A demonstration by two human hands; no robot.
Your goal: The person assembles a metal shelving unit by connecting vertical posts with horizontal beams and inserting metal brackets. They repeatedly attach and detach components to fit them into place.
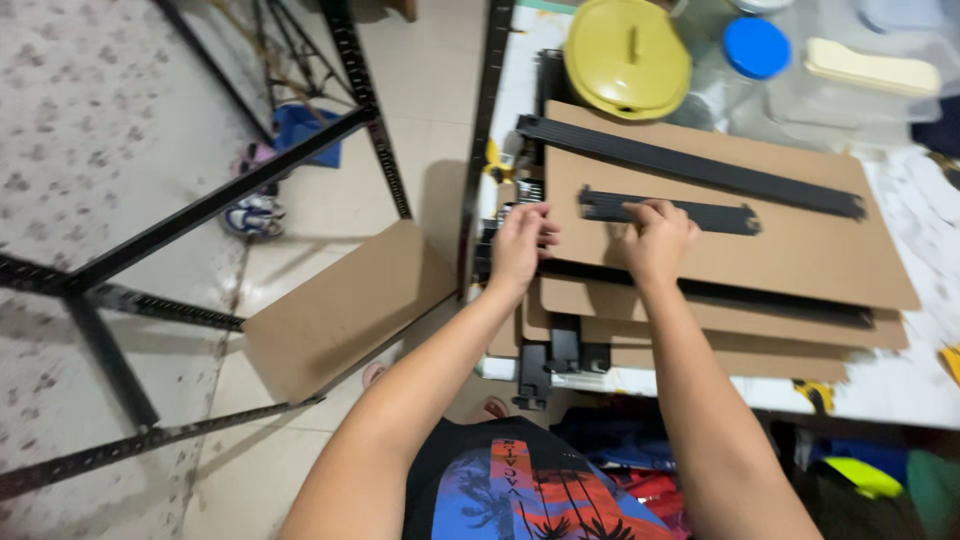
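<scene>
Pale counter (pixel 900 395) at right, stone-look top, cluttered at the far end: yellow-green lidded pot (pixel 627 55), blue round lid (pixel 756 46), clear plastic containers (pixel 850 95). Tiled floor (pixel 420 70) below; black slotted metal rack frame (pixel 210 205) stands at left, one brown board (pixel 345 310) resting in it as a shelf. Sandals (pixel 252 215) on the floor behind the frame.

Stack of brown boards (pixel 800 250) lies flat on the counter, with black rails between the layers. On the top board: a long black rail (pixel 690 165), running left to right and slanting slightly down toward the right. Just nearer, a short black bracket (pixel 700 213), long axis nearly parallel to the rail, flat on the board.

Left hand (pixel 520 245) at the stack's left edge, fingers curled over the edge; what they grip is hidden. Right hand (pixel 655 240) palm down, fingers bent, pressing on the left part of the short bracket, not closed around it. Both forearms extend forward from the body, roughly parallel.
</scene>
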